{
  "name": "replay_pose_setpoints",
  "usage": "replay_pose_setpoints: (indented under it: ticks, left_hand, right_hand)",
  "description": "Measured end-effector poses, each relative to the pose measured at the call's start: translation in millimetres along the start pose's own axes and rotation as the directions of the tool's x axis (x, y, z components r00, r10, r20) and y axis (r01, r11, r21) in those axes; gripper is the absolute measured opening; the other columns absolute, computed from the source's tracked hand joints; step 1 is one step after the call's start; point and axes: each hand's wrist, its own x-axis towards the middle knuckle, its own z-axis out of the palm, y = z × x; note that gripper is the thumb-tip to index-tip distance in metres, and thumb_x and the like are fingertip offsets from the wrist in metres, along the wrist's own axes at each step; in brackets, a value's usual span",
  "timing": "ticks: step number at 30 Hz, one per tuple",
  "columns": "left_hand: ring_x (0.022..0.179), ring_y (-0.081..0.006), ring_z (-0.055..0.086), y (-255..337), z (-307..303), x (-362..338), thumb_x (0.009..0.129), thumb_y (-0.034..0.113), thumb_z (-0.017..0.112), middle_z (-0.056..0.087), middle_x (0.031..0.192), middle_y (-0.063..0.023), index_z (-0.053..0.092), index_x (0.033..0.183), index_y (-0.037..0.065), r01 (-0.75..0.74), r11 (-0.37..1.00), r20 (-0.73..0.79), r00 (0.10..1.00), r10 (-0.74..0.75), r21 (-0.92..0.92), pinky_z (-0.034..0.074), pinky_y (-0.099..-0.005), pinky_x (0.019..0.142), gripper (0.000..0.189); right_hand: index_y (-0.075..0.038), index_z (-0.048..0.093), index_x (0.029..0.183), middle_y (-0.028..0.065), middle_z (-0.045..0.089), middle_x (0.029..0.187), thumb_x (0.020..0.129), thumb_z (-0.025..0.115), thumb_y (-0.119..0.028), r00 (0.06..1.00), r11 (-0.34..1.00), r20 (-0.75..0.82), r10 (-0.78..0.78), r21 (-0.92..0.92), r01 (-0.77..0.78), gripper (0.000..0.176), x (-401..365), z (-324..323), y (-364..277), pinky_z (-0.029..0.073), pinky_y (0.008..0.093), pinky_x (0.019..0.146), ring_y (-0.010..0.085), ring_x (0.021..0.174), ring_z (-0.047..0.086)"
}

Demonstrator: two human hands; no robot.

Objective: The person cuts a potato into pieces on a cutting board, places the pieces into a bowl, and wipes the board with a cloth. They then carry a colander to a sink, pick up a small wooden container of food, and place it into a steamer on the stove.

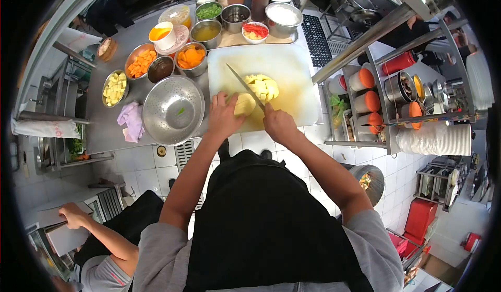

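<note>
A peeled potato piece [245, 105] lies on the white cutting board [297, 62] under the curled fingers of my left hand [223, 116], which press on its left side. My right hand [281, 125] is wrapped round the handle of a kitchen knife [238, 75]. The blade points away and to the left, passing between the held piece and a pile of pale yellow cut potato [263, 86]. Left of the board stands a perforated metal colander [174, 109] with a small green scrap inside.
Bowls of diced potato [115, 88], diced carrot [140, 63] and sliced carrot [191, 58] stand left of the board. Sauce bottles [260, 0] and more bowls line the back. A purple cloth [131, 120] lies near the front edge. Another person's hand [74, 215] is at lower left.
</note>
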Motion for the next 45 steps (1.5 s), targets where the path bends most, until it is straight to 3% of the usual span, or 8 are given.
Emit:
replay_pose_setpoints:
  ticks: [2, 12, 21, 23, 30, 32, 36, 45]
  left_hand:
    - [0.114, -0.0359, 0.051, -11, 5, 5, 0.075, 0.027, 0.077, 0.052, 0.12, -0.0151, 0.057, 0.134, 0.003, -0.217, 0.974, -0.131, 0.969, 0.209, -0.056, 0.044, -0.046, 0.099, 0.067]
    - [0.113, -0.0361, 0.05, -8, 3, 19, 0.068, 0.018, 0.075, 0.054, 0.119, -0.0157, 0.057, 0.122, 0.002, -0.199, 0.962, -0.035, 0.98, 0.196, -0.188, 0.044, -0.0459, 0.098, 0.059]
    - [0.119, -0.0375, 0.048, -19, 9, 11, 0.07, 0.015, 0.076, 0.053, 0.118, -0.0162, 0.055, 0.122, 0.003, -0.228, 0.929, -0.126, 0.972, 0.199, -0.292, 0.041, -0.0461, 0.101, 0.058]
    - [0.119, -0.0372, 0.048, -26, 13, 6, 0.071, 0.015, 0.075, 0.053, 0.118, -0.0168, 0.055, 0.123, 0.001, -0.191, 0.915, -0.112, 0.981, 0.162, -0.355, 0.04, -0.0467, 0.103, 0.057]
    - [0.117, -0.0378, 0.048, -30, 14, 9, 0.07, 0.014, 0.075, 0.051, 0.12, -0.0175, 0.056, 0.12, 0.001, -0.217, 0.908, -0.101, 0.976, 0.193, -0.359, 0.041, -0.047, 0.101, 0.055]
    - [0.115, -0.0385, 0.049, -30, 18, 10, 0.071, 0.014, 0.075, 0.052, 0.117, -0.0163, 0.054, 0.118, 0.003, -0.26, 0.9, -0.151, 0.964, 0.22, -0.349, 0.041, -0.0471, 0.1, 0.052]
    - [0.115, -0.0384, 0.048, -27, 13, 10, 0.07, 0.014, 0.074, 0.052, 0.116, -0.0169, 0.055, 0.117, 0.002, -0.232, 0.898, -0.114, 0.972, 0.204, -0.375, 0.041, -0.0475, 0.099, 0.052]
    - [0.127, -0.0396, 0.044, -47, 19, -5, 0.072, 0.009, 0.075, 0.048, 0.128, -0.0197, 0.052, 0.126, 0.002, -0.212, 0.869, -0.109, 0.977, 0.182, -0.448, 0.038, -0.0466, 0.109, 0.059]
  right_hand:
    - [0.006, 0.049, 0.115, 0.0243, 0.067, 0.072, 0.093, 0.056, -0.016, 0.996, 0.996, 0.06, 0.069, 0.059, -0.072, 0.031, -8, -5, -9, 0.055, 0.0529, 0.059, 0.0427, 0.066, 0.069]
    - [0.005, 0.048, 0.113, 0.0239, 0.067, 0.071, 0.095, 0.049, -0.012, 0.986, 0.99, 0.108, 0.125, 0.054, -0.132, 0.025, -18, 21, -19, 0.056, 0.0517, 0.06, 0.0434, 0.065, 0.068]
    - [0.004, 0.045, 0.11, 0.027, 0.065, 0.069, 0.095, 0.051, -0.014, 0.995, 0.996, -0.094, 0.02, 0.092, -0.011, 0.024, 21, 32, -12, 0.054, 0.0547, 0.06, 0.046, 0.064, 0.066]
    - [0.006, 0.047, 0.116, 0.025, 0.066, 0.07, 0.093, 0.051, -0.014, 0.993, 0.986, 0.009, 0.121, 0.116, -0.122, 0.031, 8, 7, -23, 0.054, 0.0553, 0.06, 0.0454, 0.064, 0.067]
    - [0.005, 0.046, 0.112, 0.0272, 0.067, 0.072, 0.094, 0.05, -0.011, 0.987, 0.987, 0.122, 0.103, 0.113, -0.117, 0.024, -14, 8, -36, 0.055, 0.0563, 0.062, 0.0466, 0.066, 0.067]
    - [0.003, 0.046, 0.108, 0.0282, 0.067, 0.072, 0.094, 0.048, -0.009, 0.972, 0.97, 0.129, 0.197, 0.115, -0.213, 0.019, -14, 10, -41, 0.056, 0.0563, 0.065, 0.0469, 0.068, 0.068]
    - [0.001, 0.045, 0.106, 0.0291, 0.068, 0.076, 0.095, 0.048, -0.012, 0.966, 0.967, 0.16, 0.201, 0.122, -0.222, 0.017, 5, 32, -38, 0.056, 0.0562, 0.067, 0.0473, 0.073, 0.069]
    - [0.003, 0.045, 0.109, 0.0257, 0.066, 0.07, 0.094, 0.051, -0.017, 0.989, 0.981, 0.01, 0.15, 0.12, -0.15, 0.026, 4, 16, -36, 0.054, 0.0569, 0.061, 0.047, 0.064, 0.066]
